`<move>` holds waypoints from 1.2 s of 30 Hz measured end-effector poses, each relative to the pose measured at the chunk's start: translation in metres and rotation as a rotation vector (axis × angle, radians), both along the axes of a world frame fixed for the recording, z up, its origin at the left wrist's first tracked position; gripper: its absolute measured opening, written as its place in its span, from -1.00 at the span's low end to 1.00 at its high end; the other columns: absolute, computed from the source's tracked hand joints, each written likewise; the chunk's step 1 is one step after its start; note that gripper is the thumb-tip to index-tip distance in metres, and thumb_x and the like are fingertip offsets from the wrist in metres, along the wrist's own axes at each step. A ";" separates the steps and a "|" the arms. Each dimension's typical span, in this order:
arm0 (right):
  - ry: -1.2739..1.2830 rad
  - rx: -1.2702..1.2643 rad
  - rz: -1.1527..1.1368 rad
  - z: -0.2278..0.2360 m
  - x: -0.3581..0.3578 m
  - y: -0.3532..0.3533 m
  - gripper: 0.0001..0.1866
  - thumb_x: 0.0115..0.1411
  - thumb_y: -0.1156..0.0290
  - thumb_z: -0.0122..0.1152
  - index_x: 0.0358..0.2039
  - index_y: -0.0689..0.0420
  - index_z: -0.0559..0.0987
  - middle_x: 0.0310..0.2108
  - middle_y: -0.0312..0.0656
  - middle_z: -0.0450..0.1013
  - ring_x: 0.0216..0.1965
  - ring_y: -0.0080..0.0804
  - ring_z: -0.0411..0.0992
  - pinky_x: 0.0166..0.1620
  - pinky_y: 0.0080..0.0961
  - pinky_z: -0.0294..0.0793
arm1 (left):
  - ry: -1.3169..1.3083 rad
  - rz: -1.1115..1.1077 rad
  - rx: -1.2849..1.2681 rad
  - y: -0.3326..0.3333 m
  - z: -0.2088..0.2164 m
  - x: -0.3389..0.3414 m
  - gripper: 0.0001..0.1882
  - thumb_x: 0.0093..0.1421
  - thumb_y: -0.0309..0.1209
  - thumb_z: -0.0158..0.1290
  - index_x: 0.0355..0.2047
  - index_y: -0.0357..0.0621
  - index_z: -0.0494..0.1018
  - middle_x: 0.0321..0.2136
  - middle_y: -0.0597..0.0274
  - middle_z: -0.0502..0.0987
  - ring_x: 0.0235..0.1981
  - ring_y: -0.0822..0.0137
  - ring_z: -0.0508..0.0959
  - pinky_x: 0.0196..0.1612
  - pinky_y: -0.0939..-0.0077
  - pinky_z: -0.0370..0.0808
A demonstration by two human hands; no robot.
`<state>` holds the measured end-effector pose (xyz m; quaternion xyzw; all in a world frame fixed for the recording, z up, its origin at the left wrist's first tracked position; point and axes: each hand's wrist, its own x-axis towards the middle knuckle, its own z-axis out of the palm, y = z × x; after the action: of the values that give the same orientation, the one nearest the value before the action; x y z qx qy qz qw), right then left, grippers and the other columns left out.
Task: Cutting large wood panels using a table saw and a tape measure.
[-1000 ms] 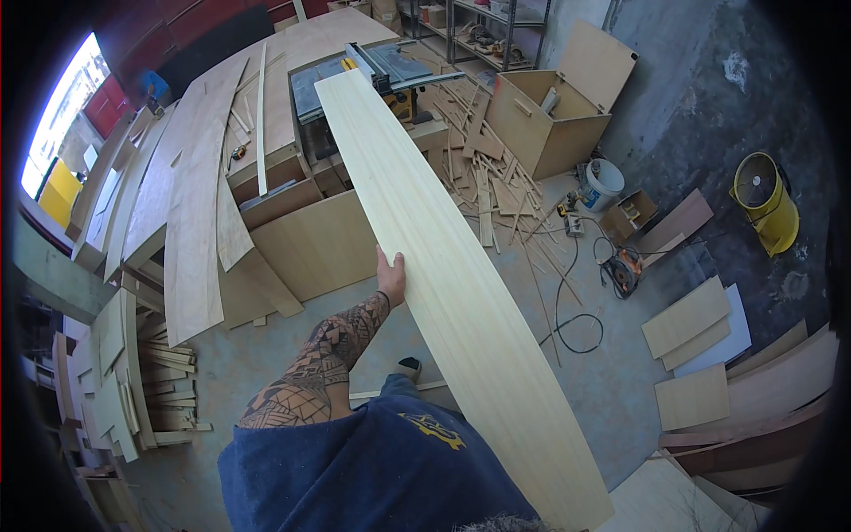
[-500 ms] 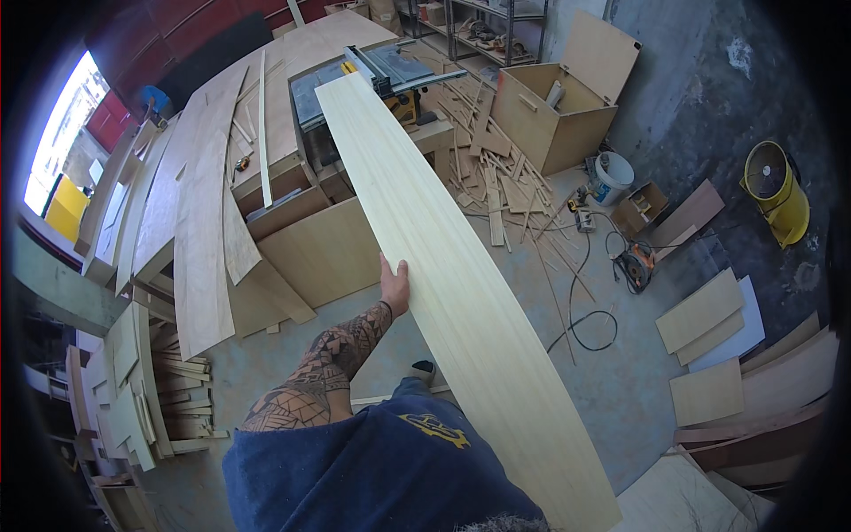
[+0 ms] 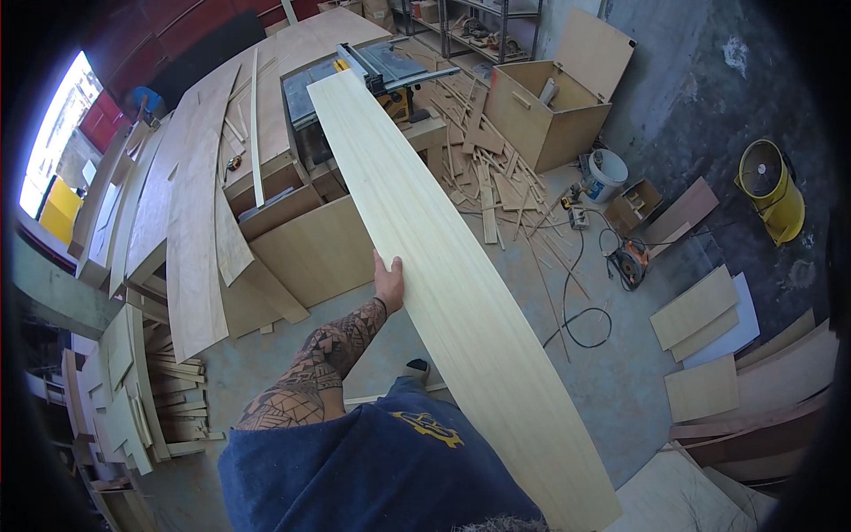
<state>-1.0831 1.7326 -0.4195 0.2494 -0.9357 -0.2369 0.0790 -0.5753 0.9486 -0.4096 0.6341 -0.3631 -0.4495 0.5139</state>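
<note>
A long, pale plywood board (image 3: pixel 461 293) runs diagonally from the lower right up to a table saw (image 3: pixel 390 66), its far end over the saw's front left. My left hand (image 3: pixel 388 282) grips the board's left edge near mid-length, thumb on the upper face and the fingers mostly hidden beneath. My right hand is out of sight; the near part of the board passes close along the right side of my body.
Large plywood sheets (image 3: pixel 191 195) lie on the bench at left. Beyond the saw's right side are wood offcuts (image 3: pixel 501 177) and an open wooden box (image 3: pixel 541 115). A black cable (image 3: pixel 581 328) loops across the floor near an orange power tool (image 3: pixel 631 257). Panels (image 3: pixel 700 319) rest at right.
The whole view has shifted slightly, so everything sits a little further left. My left hand keeps its hold on the board, which shows no clear movement relative to the saw.
</note>
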 end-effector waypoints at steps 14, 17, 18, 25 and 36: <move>0.063 -0.010 0.069 0.025 0.019 -0.021 -0.54 0.53 0.27 -0.16 0.30 0.21 0.40 -0.20 -0.05 0.67 -0.24 -0.06 0.66 -0.23 -0.13 0.66 | -0.057 -0.014 0.040 -0.023 0.000 0.015 -0.17 0.49 -0.26 -0.03 0.55 -0.21 -0.25 0.48 -0.20 0.06 0.42 -0.04 0.27 0.41 0.21 0.32; 0.067 -0.013 0.095 0.021 0.021 -0.025 -0.54 0.53 0.26 -0.17 0.31 0.21 0.39 -0.19 -0.04 0.66 -0.24 -0.06 0.67 -0.23 -0.13 0.66 | -0.086 -0.015 0.012 -0.035 0.000 0.027 -0.16 0.49 -0.25 -0.03 0.55 -0.21 -0.26 0.46 -0.24 0.09 0.40 -0.06 0.29 0.39 0.19 0.34; 0.068 -0.013 0.102 0.020 0.022 -0.026 -0.53 0.53 0.26 -0.17 0.31 0.21 0.38 -0.19 -0.04 0.66 -0.23 -0.06 0.67 -0.22 -0.13 0.66 | -0.087 -0.016 0.030 -0.039 0.000 0.030 -0.16 0.49 -0.25 -0.02 0.55 -0.20 -0.26 0.45 -0.26 0.10 0.39 -0.06 0.31 0.38 0.17 0.35; 0.094 -0.016 0.155 0.007 0.020 -0.033 -0.52 0.53 0.25 -0.18 0.33 0.22 0.36 -0.18 -0.04 0.66 -0.22 -0.06 0.67 -0.21 -0.14 0.67 | -0.072 -0.016 0.029 -0.044 0.008 0.029 -0.17 0.48 -0.24 -0.02 0.55 -0.19 -0.23 0.43 -0.25 0.15 0.37 -0.08 0.33 0.37 0.16 0.37; 0.204 0.028 0.190 -0.032 -0.033 0.068 -0.50 0.54 0.24 -0.20 0.36 0.22 0.32 -0.15 -0.04 0.66 -0.20 -0.07 0.67 -0.20 -0.14 0.67 | -0.126 -0.048 0.142 -0.052 -0.005 -0.001 -0.16 0.48 -0.22 -0.01 0.56 -0.18 -0.21 0.44 -0.25 0.16 0.40 -0.07 0.30 0.40 0.21 0.32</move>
<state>-1.1158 1.8005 -0.4518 0.3126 -0.8915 -0.2655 0.1921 -0.5761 0.8965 -0.4147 0.6870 -0.3768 -0.4456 0.4329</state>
